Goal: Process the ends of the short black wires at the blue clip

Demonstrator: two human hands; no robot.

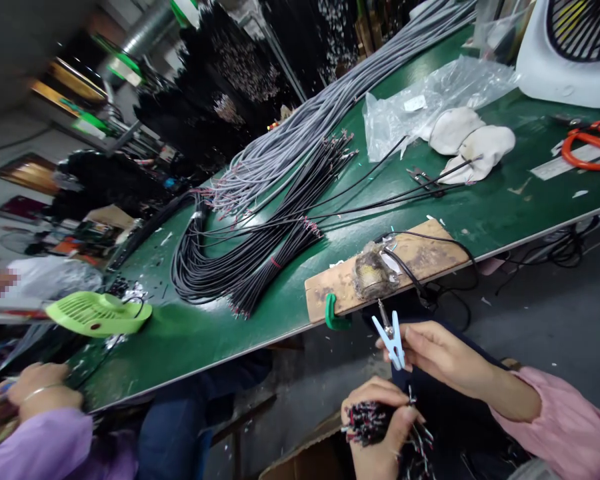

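My left hand is closed around a bundle of thin black cables with stripped red, white and black wire ends. My right hand is closed at a light blue clothespin, its fingertips partly behind it. The clothespin sits at the tip of a metal shaft. That shaft sticks out from a small, grimy motor on a wooden board. A few loose wire ends rise beside my left thumb, below the clothespin.
A green clamp grips the board to the green table. Black cables and grey cables lie beyond. Orange-handled scissors, white gloves and a fan are at right. A co-worker's hands are at left.
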